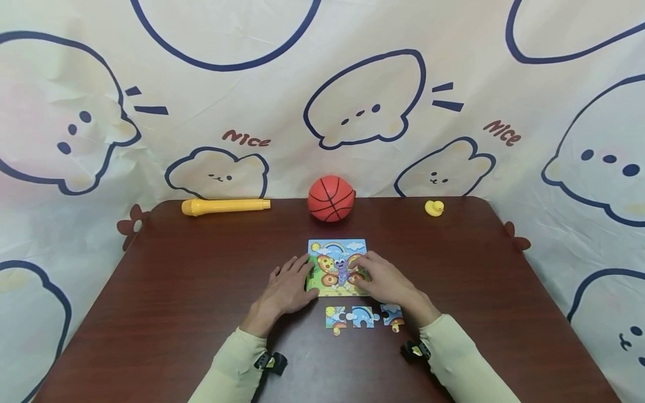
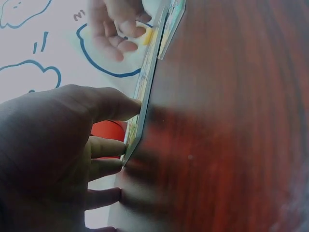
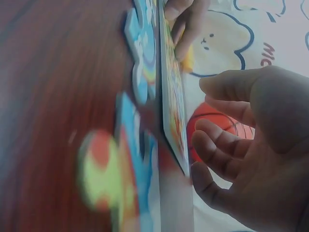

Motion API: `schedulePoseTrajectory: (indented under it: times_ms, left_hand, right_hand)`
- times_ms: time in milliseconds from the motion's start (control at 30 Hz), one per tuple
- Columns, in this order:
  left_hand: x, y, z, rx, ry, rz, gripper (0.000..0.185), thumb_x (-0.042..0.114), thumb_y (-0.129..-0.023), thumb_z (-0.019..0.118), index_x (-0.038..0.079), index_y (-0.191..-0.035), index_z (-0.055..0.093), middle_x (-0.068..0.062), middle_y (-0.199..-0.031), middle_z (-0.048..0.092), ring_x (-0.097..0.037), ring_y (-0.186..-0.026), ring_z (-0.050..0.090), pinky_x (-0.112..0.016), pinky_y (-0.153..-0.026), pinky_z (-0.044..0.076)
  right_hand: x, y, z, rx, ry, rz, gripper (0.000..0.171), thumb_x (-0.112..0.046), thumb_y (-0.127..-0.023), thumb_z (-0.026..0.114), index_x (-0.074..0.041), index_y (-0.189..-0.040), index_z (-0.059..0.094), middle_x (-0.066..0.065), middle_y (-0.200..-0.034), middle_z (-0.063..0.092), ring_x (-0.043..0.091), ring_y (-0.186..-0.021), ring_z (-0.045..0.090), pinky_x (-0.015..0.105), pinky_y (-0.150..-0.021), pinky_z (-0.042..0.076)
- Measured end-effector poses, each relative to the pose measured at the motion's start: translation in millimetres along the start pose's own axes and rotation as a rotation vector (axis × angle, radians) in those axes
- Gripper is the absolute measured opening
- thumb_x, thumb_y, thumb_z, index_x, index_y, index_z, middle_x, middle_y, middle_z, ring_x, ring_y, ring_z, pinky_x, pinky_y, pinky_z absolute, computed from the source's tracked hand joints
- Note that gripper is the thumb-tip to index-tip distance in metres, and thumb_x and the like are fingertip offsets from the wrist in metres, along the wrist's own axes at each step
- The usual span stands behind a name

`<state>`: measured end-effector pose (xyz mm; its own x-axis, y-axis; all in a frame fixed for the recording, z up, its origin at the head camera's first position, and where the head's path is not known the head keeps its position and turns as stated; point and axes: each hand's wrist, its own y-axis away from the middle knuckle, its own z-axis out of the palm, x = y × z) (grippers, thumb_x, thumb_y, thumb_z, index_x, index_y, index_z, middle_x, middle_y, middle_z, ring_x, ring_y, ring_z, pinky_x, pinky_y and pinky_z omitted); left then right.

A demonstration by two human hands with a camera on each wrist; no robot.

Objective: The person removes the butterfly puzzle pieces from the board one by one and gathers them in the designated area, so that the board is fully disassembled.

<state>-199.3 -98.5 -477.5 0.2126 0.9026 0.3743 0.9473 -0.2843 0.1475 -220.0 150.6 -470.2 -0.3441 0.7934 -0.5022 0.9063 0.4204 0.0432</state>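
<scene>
A flat puzzle board (image 1: 336, 270) with a butterfly, rainbow and sun picture lies on the table between the two hands. My left hand (image 1: 283, 286) rests at its left side, fingers extended; in the left wrist view the thumb touches the board (image 2: 148, 77) near its edge. Over the board's right part is my right hand (image 1: 389, 281), its fingers loosely bent with nothing between them in the right wrist view. In front of the board lie three loose jigsaw pieces: a left piece (image 1: 333, 317), a middle rainbow piece (image 1: 363, 317) and a right piece (image 1: 392, 315) near the right wrist.
Along the back of the brown table (image 1: 201, 257) are a yellow toy microphone (image 1: 227, 206), a red toy basketball (image 1: 331, 198) and a small yellow rubber duck (image 1: 434, 208). A patterned cloth (image 1: 282, 95) hangs behind and at both sides.
</scene>
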Motion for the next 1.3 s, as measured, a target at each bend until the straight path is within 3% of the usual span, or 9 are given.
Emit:
schedulePoseTrajectory:
  times_ms: [333,567,900,1300]
  left_hand:
    - [1.5,-1.5,-0.5,-0.006,-0.008,-0.02,0.069,0.046,-0.089,0.062,0.015,-0.147,0.042,-0.005,-0.159,0.029,-0.032,-0.147,0.025,-0.063,-0.112,0.023]
    - [1.1,-1.5,-2.2,-0.01,-0.012,-0.016,0.069,0.047,-0.09,0.06,0.013,-0.147,0.041,-0.004,-0.16,0.029,-0.031,-0.147,0.025,-0.064,-0.111,0.023]
    - [-0.8,-0.7,-1.3,0.0,-0.008,-0.018,0.068,0.046,-0.089,0.061,0.014,-0.147,0.042,-0.004,-0.159,0.03,-0.031,-0.147,0.026,-0.063,-0.11,0.024]
    - [1.4,-2.4,0.5,-0.004,-0.009,-0.023,0.072,0.047,-0.089,0.062,0.013,-0.148,0.04,-0.004,-0.159,0.03,-0.03,-0.147,0.026,-0.062,-0.111,0.024]
  right_hand:
    - [-14.3,-21.1,5.9,-0.041,-0.005,-0.074,0.031,-0.02,-0.087,0.068,-0.018,-0.117,0.066,-0.003,-0.103,0.059,0.008,-0.09,0.055,0.032,-0.083,0.051]
    - [-20.3,-34.8,13.0,-0.064,0.072,-0.077,0.037,-0.028,-0.088,0.068,-0.02,-0.124,0.064,-0.003,-0.109,0.058,0.011,-0.093,0.051,0.034,-0.086,0.049]
    - [-33.9,-48.4,18.6,-0.135,0.135,-0.016,0.051,-0.037,-0.089,0.068,-0.023,-0.137,0.056,0.002,-0.118,0.054,0.015,-0.1,0.048,0.034,-0.085,0.046]
    - [-39.7,-55.7,22.4,-0.098,0.133,0.046,0.041,-0.028,-0.091,0.066,-0.017,-0.13,0.062,0.003,-0.113,0.056,0.016,-0.094,0.047,0.034,-0.083,0.045]
